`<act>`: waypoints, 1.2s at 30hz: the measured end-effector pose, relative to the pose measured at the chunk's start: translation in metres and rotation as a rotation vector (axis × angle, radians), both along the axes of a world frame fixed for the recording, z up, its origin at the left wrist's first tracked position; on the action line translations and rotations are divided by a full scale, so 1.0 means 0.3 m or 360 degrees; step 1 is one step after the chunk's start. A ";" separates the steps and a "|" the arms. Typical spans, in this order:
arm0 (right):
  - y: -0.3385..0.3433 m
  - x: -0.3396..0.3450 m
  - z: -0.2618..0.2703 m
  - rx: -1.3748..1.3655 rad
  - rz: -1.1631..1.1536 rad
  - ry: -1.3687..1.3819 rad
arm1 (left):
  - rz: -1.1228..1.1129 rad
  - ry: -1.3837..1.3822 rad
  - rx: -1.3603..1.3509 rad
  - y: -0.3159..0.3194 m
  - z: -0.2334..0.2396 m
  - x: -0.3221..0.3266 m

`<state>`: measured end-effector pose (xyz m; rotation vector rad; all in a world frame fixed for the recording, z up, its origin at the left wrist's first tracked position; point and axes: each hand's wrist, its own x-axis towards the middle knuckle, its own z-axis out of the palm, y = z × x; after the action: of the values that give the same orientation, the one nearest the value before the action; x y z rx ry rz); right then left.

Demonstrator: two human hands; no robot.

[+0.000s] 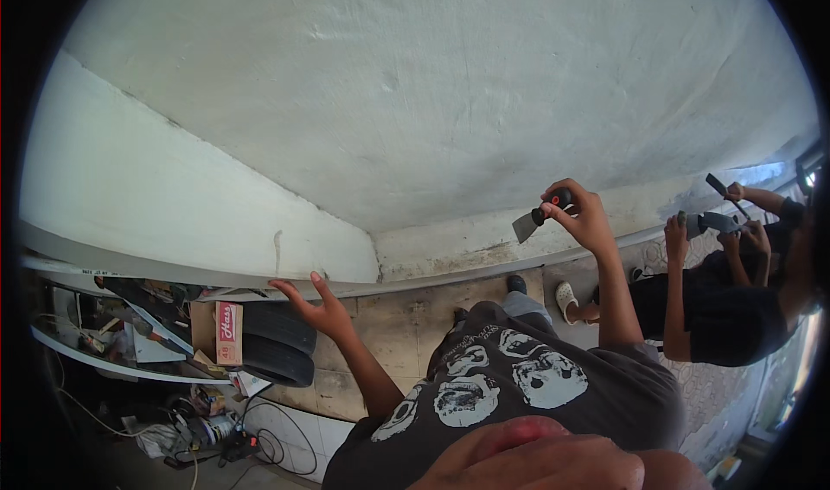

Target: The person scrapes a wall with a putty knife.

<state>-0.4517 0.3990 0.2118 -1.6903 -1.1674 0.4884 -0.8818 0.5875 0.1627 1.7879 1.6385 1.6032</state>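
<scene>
My right hand point(574, 214) is raised at the right of centre, its fingers around the black handle of a putty knife point(528, 225). The metal blade points down and left, in front of the pale painted wall point(454, 101); whether it touches the surface cannot be told. My left hand point(319, 308) has its fingers spread and nothing in it. Its fingertips are at the lower edge of the white side wall point(194, 198). A stained, rough strip point(447, 256) runs along the bottom of the wall between my hands.
Several people in dark clothes stand at the right, one hand there holding a dark flat tool point(716, 184). At the lower left are stacked tyres point(279, 347), a cardboard box point(229, 334), a cluttered shelf point(130, 372) and black cables point(285, 435) near the floor.
</scene>
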 end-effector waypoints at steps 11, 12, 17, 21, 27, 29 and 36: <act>0.152 0.015 0.059 0.0320 -0.0478 0.0435 | 0.0092 -0.0070 0.0074 -0.045 0.028 -0.123; 0.163 0.021 0.060 0.0462 -0.0581 0.0525 | 0.0150 -0.0126 0.0091 -0.054 0.033 -0.139; 0.137 0.101 0.073 0.0726 -0.0772 0.0815 | -0.0008 -0.0331 0.0092 -0.054 0.005 -0.165; 0.082 0.173 0.110 0.1131 -0.0884 0.0746 | -0.0077 -0.0295 0.0306 -0.047 0.021 -0.126; -0.186 0.290 0.312 0.1894 -0.1159 0.0363 | 0.0010 -0.0277 0.0488 -0.018 0.083 -0.100; -0.219 0.246 0.342 0.1912 -0.1076 0.0341 | 0.0033 -0.0314 0.0495 -0.026 0.110 -0.088; -0.179 0.097 0.243 0.0869 -0.0693 0.0370 | -0.0091 -0.0627 0.0304 -0.018 0.126 -0.076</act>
<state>-0.4225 0.3453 0.2846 -1.3102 -0.6538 0.0740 -0.9045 0.5821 0.2004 1.4566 1.2824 1.9867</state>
